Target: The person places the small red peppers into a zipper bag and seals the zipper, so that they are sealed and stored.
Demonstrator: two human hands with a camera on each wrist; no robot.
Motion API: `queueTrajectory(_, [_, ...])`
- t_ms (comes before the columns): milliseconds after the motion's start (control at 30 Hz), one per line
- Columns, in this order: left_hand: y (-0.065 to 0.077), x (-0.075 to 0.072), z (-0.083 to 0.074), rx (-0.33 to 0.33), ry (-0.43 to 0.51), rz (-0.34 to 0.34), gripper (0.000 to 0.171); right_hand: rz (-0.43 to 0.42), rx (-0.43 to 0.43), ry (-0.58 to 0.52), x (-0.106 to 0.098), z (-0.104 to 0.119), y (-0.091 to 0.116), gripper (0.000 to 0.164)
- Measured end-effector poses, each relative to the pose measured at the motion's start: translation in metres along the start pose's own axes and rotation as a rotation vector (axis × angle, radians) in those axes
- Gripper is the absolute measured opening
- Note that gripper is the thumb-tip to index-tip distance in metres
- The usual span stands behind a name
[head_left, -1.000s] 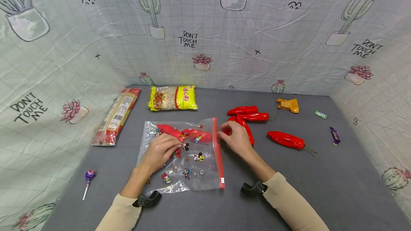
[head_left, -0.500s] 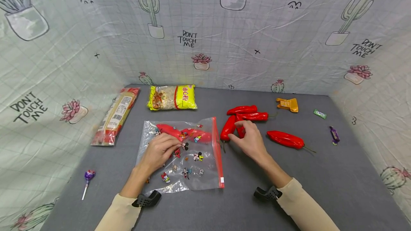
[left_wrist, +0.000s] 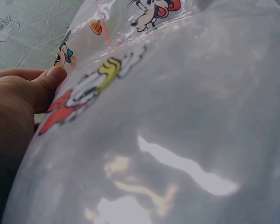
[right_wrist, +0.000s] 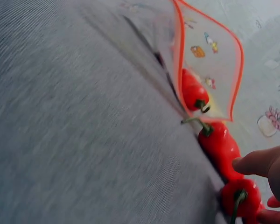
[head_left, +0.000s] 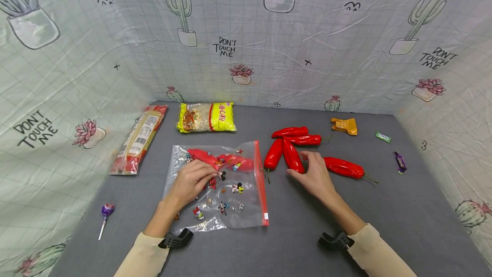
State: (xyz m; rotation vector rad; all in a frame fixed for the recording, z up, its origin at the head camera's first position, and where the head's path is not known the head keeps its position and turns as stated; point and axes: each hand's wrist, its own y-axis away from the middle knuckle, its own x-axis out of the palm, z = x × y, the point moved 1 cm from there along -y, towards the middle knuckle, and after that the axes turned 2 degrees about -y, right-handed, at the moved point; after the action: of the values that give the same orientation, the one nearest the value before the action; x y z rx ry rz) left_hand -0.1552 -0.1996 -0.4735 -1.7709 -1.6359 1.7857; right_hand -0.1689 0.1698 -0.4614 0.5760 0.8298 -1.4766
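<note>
A clear zip bag point(head_left: 230, 202) with printed cartoon figures and a red zip edge lies flat on the table, its mouth to the right. Red chili peppers point(head_left: 203, 156) show through its film; in the right wrist view the mouth gapes, with one pepper point(right_wrist: 192, 91) just inside. My left hand point(head_left: 191, 183) pinches the bag's upper film between thumb and fingers. Beside the mouth lies a loose chili pepper point(head_left: 273, 154). My right hand point(head_left: 317, 177) has thumb and fingers spread around the stem end of another chili pepper point(head_left: 292, 155); whether they touch it I cannot tell.
Two more chili peppers point(head_left: 290, 131) lie behind, and another point(head_left: 342, 167) lies right of my hand. Yellow point(head_left: 206, 117) and long red-ended point(head_left: 140, 140) food packets, a lollipop point(head_left: 105, 217), an orange wrapper point(head_left: 346, 126), a green sweet point(head_left: 383, 137) and a purple sweet point(head_left: 401, 162) surround them.
My right hand has withdrawn from the pepper beside the bag mouth and moved right to the neighbouring pepper. The left hand and the bag have stayed put.
</note>
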Motion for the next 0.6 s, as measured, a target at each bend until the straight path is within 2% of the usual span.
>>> queueTrajectory(233, [-0.001,0.000,0.000,0.003,0.004,-0.009,0.015,0.042,0.069,0.004,-0.002,-0.009,0.002,0.055])
queueTrajectory(600, [-0.001,0.000,-0.001,0.004,0.006,-0.009,0.016,0.107,0.146,-0.041,-0.011,-0.015,0.006,0.049])
